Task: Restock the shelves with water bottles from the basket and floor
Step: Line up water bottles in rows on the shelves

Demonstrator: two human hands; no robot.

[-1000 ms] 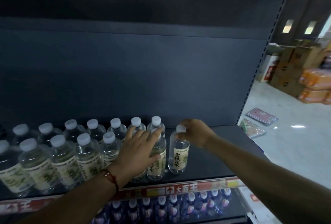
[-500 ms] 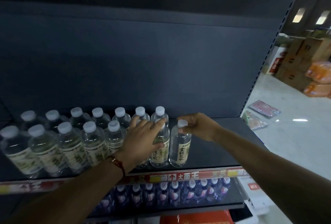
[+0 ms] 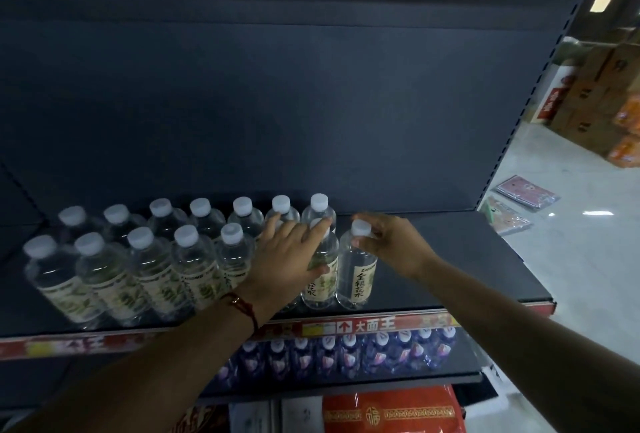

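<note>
Near the centre of the frame, the left hand [image 3: 289, 254] lies with fingers spread and straight across the front-row bottles, fingertips touching the white cap of one upright bottle [image 3: 320, 273]. A red cord bracelet [image 3: 244, 308] circles that wrist. Just to its right, the right hand [image 3: 393, 245] pinches the white cap of the end bottle [image 3: 356, 271] between thumb and fingertips; this bottle stands upright at the right end of the front row, touching its neighbour. Both stand on the dark shelf [image 3: 467, 259], whose right portion is bare. Leftward, two rows of clear water bottles [image 3: 152, 259] with white caps and green-patterned labels fill the shelf toward the left edge of the frame. A red and yellow price strip [image 3: 367, 325] runs along the shelf front. Below it, blue-labelled bottles [image 3: 346, 356] line a lower shelf. At the right edge, cardboard boxes [image 3: 595, 96] sit on a pale floor [image 3: 571, 276].
</note>
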